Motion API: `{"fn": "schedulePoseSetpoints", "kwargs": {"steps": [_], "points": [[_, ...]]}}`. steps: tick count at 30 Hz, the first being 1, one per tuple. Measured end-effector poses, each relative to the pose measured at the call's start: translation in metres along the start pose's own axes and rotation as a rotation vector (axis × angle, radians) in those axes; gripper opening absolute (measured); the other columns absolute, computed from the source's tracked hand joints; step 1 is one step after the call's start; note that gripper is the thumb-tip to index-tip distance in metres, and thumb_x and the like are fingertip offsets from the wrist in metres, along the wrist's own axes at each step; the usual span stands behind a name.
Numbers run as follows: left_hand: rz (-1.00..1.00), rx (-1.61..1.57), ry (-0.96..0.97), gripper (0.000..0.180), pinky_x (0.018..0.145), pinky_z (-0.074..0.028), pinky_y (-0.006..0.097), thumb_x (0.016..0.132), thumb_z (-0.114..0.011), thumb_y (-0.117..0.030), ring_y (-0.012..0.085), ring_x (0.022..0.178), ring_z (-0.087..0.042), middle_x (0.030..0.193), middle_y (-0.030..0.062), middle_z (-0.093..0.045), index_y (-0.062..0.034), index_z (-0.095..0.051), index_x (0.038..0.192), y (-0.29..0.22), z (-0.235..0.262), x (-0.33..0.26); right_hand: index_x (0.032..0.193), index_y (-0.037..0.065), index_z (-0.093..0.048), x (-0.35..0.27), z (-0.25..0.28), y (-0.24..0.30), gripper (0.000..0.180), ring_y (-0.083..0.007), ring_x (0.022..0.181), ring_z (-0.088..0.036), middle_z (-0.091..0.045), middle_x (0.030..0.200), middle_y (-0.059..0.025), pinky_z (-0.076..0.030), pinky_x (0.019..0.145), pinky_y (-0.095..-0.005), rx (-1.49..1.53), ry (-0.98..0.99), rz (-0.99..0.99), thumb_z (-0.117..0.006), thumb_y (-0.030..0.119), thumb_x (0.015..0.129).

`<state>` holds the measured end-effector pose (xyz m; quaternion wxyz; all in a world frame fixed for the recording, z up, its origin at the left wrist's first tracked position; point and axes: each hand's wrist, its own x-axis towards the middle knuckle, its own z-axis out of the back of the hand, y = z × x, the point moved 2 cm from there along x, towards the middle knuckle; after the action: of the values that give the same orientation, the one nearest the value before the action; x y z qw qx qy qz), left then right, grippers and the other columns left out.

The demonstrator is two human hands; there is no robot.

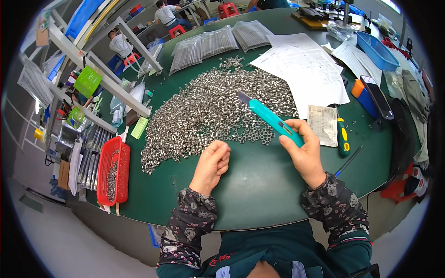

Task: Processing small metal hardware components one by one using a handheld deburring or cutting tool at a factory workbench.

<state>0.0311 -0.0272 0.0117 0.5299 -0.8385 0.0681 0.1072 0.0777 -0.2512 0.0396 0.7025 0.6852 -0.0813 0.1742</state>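
A teal utility knife (272, 119) is in my right hand (308, 155), its blade out and pointing up and left over the heap. My left hand (212, 167) is closed, fingers curled in, at the near edge of the heap; whatever may be inside it is hidden. In front of both hands spreads a large heap of small shiny metal rings (204, 106). Several loose rings (252, 132) lie in a thin layer below the knife. All this rests on a dark green table (259, 180).
A red basket (103, 176) with metal pieces stands at left. Bagged rods (204, 48) lie behind the heap. To the right are papers (301, 65), a yellow-green screwdriver (343, 139), a pen (348, 161), a phone (376, 97) and a blue tray (378, 51). People sit farther back.
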Motion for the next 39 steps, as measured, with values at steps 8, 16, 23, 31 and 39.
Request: {"fn": "schedulePoseSetpoints", "kwargs": {"steps": [8, 16, 23, 31, 39], "points": [[-0.578, 1.344, 0.016, 0.012, 0.058, -0.044, 0.036, 0.072, -0.06, -0.008, 0.0261, 0.066, -0.055, 0.073, 0.0086, -0.055, -0.0062, -0.057, 0.083, 0.016, -0.071, 0.032, 0.095, 0.0, -0.055, 0.001, 0.001, -0.003, 0.026, -0.013, 0.073, -0.058, -0.061, 0.081, -0.0084, -0.046, 0.064, -0.0259, -0.054, -0.028, 0.083, -0.065, 0.012, 0.073], [-0.701, 1.458, -0.041, 0.009, 0.059, -0.045, 0.036, 0.074, -0.059, -0.009, 0.0252, 0.067, -0.056, 0.074, 0.0085, -0.053, -0.0034, -0.054, 0.079, 0.026, -0.069, 0.041, 0.094, 0.0, -0.055, 0.002, -0.001, 0.001, 0.025, -0.016, 0.075, -0.059, -0.061, 0.082, -0.0095, -0.046, 0.066, -0.0272, -0.041, 0.002, 0.1, -0.064, 0.01, 0.073], [-0.016, -0.162, 0.096, 0.004, 0.043, -0.029, 0.016, 0.086, -0.048, -0.007, 0.0061, 0.056, -0.037, 0.082, 0.0043, -0.045, -0.006, -0.049, 0.09, 0.002, -0.018, 0.005, 0.093, 0.001, -0.055, -0.002, -0.005, -0.005, 0.026, -0.0191, 0.074, -0.059, -0.06, 0.08, -0.0109, -0.045, 0.065, -0.0286, -0.108, 0.072, 0.058, -0.066, 0.011, 0.071], [-0.096, -0.335, 0.03, 0.014, 0.04, -0.027, 0.014, 0.089, -0.046, -0.014, 0.0043, 0.054, -0.034, 0.083, 0.0032, -0.046, -0.0056, -0.052, 0.099, 0.006, 0.024, -0.004, 0.09, 0.001, -0.057, -0.007, -0.016, -0.011, 0.027, -0.0243, 0.071, -0.059, -0.06, 0.079, -0.0134, -0.045, 0.063, -0.0304, -0.21, 0.271, 0.037, -0.067, 0.014, 0.069], [-0.109, -0.328, -0.016, 0.014, 0.039, -0.026, 0.015, 0.089, -0.046, -0.015, 0.0043, 0.053, -0.034, 0.077, 0.0017, -0.048, -0.0054, -0.052, 0.098, 0.004, 0.031, -0.003, 0.089, 0.002, -0.058, -0.009, -0.02, -0.012, 0.027, -0.0259, 0.069, -0.059, -0.06, 0.076, -0.0134, -0.045, 0.062, -0.0312, -0.239, 0.411, -0.014, -0.068, 0.017, 0.069]]}}
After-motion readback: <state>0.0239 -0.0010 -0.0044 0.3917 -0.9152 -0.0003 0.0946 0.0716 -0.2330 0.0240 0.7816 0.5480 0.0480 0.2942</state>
